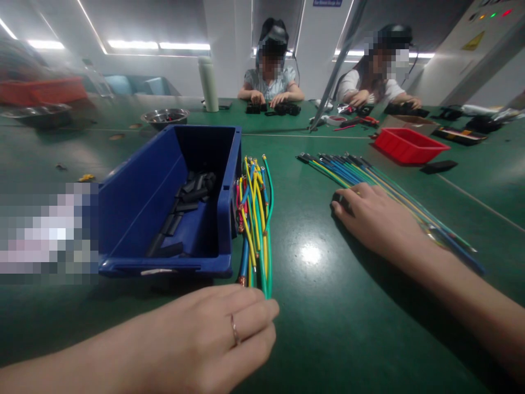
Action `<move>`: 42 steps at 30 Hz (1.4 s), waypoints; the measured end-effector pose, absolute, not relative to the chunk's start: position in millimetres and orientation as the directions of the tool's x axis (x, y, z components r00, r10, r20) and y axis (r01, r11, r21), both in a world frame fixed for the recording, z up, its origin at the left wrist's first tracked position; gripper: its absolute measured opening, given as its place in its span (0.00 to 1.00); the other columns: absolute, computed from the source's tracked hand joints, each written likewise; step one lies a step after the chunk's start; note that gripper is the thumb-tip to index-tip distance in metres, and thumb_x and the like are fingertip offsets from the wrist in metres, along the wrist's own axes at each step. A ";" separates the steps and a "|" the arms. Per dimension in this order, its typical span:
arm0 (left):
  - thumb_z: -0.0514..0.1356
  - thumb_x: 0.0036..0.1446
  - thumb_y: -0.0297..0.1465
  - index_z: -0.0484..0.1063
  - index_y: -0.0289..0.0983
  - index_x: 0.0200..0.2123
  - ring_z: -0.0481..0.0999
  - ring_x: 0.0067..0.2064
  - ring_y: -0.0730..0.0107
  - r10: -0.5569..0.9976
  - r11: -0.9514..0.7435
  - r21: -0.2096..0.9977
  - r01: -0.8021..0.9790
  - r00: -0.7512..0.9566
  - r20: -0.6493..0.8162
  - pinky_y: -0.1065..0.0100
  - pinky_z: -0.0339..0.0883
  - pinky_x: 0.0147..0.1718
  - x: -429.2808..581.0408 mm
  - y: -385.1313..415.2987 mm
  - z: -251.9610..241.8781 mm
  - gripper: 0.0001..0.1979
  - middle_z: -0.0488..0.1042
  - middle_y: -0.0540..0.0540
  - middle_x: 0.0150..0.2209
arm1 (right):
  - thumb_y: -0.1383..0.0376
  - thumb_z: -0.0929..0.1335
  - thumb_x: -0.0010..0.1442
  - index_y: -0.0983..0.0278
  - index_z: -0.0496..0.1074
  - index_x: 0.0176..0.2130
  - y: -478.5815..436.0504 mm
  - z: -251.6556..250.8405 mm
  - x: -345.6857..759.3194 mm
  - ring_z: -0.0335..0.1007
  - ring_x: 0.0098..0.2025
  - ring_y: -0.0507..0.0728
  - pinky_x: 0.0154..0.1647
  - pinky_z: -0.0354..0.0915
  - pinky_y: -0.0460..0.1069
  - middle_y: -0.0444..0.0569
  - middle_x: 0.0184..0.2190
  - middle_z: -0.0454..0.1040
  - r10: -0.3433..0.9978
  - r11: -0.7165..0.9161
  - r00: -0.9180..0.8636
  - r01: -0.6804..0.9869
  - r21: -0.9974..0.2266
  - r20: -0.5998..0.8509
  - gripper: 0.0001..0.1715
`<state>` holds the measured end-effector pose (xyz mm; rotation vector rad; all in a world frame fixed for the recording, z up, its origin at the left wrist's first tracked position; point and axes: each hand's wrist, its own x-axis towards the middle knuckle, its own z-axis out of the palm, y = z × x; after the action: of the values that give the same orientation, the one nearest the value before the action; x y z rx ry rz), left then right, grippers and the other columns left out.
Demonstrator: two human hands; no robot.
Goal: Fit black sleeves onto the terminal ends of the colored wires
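Note:
A bundle of loose cut wires (257,219), yellow, green, blue and red, lies along the right side of a blue bin (164,265). Several have bare copper or ring-lug ends. My left hand (229,334), wearing a ring, is at the bundle's near end, its fingers pressed together over the wires. Inside the bin are several short black tubes (194,194). On the right, a second row of wires (344,169) with black-sleeved far ends lies slantwise. My right hand (373,216) rests over this row with bent fingers; a dark bit shows by the thumb, its kind unclear.
A red tray (410,146) and a flat black piece (438,167) lie at the right. Farther back are a metal bowl (165,117), a pale bottle (208,85) and a slanting pole (338,63). Two people (270,82) work across the green table (303,306).

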<state>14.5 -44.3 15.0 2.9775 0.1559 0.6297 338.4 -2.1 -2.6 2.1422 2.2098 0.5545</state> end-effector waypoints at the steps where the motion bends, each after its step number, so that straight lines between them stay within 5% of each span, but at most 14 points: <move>1: 0.39 0.73 0.23 0.76 0.31 0.41 0.78 0.37 0.64 0.119 -0.990 0.114 0.080 0.909 0.399 0.66 0.74 0.41 14.6 -44.2 14.9 0.24 0.80 0.42 0.41 | 0.56 0.56 0.69 0.68 0.73 0.53 -2.5 -2.4 338.1 0.69 0.45 0.65 0.43 0.64 0.56 0.61 0.45 0.73 0.971 -0.010 -0.055 0.964 0.267 0.232 0.27; 18: 0.38 0.73 0.23 0.76 0.32 0.40 0.78 0.37 0.66 0.125 -0.991 0.101 0.091 0.901 0.415 0.67 0.74 0.41 15.3 -43.7 16.2 0.26 0.80 0.43 0.41 | 0.56 0.56 0.69 0.68 0.74 0.51 -1.1 -0.5 338.9 0.68 0.45 0.67 0.42 0.64 0.58 0.62 0.46 0.74 0.969 0.019 -0.080 0.968 0.251 0.233 0.27; 28: 0.39 0.72 0.22 0.75 0.31 0.41 0.78 0.37 0.63 0.114 -0.991 0.110 0.077 0.917 0.383 0.64 0.75 0.41 14.8 -43.5 15.2 0.23 0.80 0.41 0.41 | 0.66 0.57 0.69 0.69 0.66 0.60 -16.1 -0.8 297.1 0.66 0.56 0.62 0.57 0.66 0.58 0.59 0.58 0.70 0.889 0.410 -0.402 0.912 0.010 0.219 0.24; 35: 0.49 0.70 0.24 0.73 0.33 0.42 0.77 0.39 0.66 0.124 -0.990 0.115 0.087 0.921 0.368 0.67 0.73 0.47 13.8 -44.5 12.3 0.12 0.79 0.41 0.40 | 0.75 0.59 0.60 0.68 0.51 0.69 -36.0 0.7 266.7 0.50 0.70 0.59 0.67 0.57 0.59 0.54 0.70 0.55 0.712 0.702 -0.675 0.681 -0.208 0.195 0.40; 42: 0.43 0.72 0.24 0.73 0.33 0.43 0.78 0.39 0.65 0.134 -0.985 0.148 0.089 0.934 0.332 0.66 0.73 0.46 14.4 -44.3 14.8 0.18 0.79 0.42 0.40 | 0.70 0.61 0.68 0.66 0.66 0.60 -33.7 -1.8 265.2 0.67 0.56 0.60 0.55 0.70 0.58 0.58 0.56 0.71 0.699 0.715 -0.656 0.650 -0.257 0.284 0.22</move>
<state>14.4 -44.3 14.8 2.9597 0.1714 0.5222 265.2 -33.7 -1.8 1.3273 3.2415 -0.2379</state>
